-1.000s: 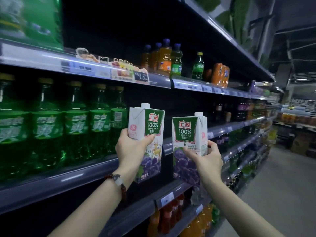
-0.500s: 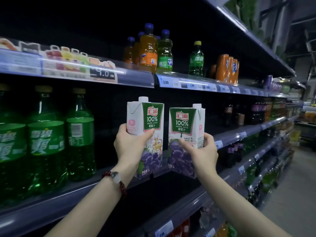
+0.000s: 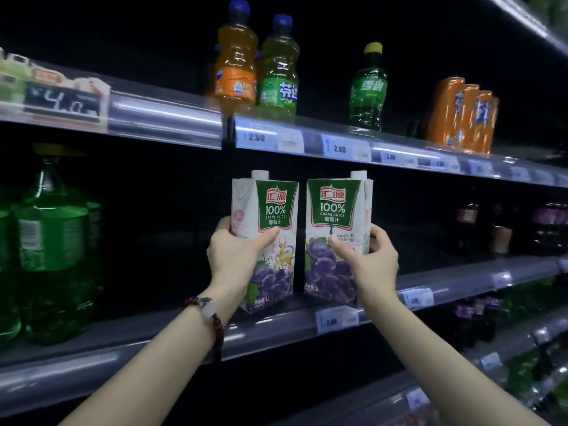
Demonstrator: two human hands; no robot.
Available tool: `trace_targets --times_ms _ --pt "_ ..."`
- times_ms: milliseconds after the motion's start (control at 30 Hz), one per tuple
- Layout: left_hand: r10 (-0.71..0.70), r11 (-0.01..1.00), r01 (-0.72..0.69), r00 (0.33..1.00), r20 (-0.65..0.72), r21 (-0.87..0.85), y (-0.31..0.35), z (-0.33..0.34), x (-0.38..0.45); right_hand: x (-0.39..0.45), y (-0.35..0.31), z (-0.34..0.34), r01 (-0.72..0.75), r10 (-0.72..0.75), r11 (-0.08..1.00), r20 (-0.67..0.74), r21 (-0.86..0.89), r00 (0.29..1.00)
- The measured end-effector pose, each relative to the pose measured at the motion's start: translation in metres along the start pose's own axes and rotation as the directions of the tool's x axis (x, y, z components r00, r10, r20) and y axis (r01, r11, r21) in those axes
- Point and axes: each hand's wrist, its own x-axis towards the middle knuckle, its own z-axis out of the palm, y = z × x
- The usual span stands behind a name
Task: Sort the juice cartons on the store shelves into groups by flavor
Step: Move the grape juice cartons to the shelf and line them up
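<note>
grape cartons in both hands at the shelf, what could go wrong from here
1. The left carton is tilted, its base near the shelf edge; released early, it may tip off.
2. The cartons are nearly touching; setting the right carton down may knock the other.
3. Each hand (left hand, right hand) grips only one side, so a carton could slip.

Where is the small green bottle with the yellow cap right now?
In the head view the green bottle with the yellow cap stands on the upper shelf, right of centre, between the green-labelled bottle and the orange cans.
</note>
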Motion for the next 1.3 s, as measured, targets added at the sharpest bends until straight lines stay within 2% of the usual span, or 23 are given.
trace_targets --times_ms 267,500,667,867,1133,1300 --pt "-0.067 0.995 0.065 0.997 -0.023 -0.071 -0.017 0.018 0.011 0.04 0.04 -0.008 -0.085 0.049 0.984 0.224 0.158 0.973" --pt "-0.086 0.98 0.096 0.994 0.065 -0.174 -0.013 0.016 0.009 0.057 0.055 -0.005 -0.16 0.051 0.95 0.373 0.268 0.927" --pt "-0.126 0.98 0.145 0.982 0.142 -0.134 -0.016 0.021 0.013 0.069 0.062 0.002 -0.241 0.061 0.923 0.505 0.299 0.861" --pt "-0.056 0.99 0.075 0.986 0.155 -0.12 -0.027 0.018 0.018 0.077 0.071 0.013 -0.297 0.083 0.907 0.566 0.297 0.82" --pt "-0.09 0.996 0.089 0.945 0.313 0.017 -0.022 0.005 0.02 0.088 0.082 -0.002 -0.373 0.103 0.892 0.69 0.255 0.717" --pt "-0.092 0.996 0.089 0.955 0.283 0.023 -0.024 0.004 0.016 0.085 0.074 -0.007 -0.359 0.091 0.903 0.71 0.237 0.698"
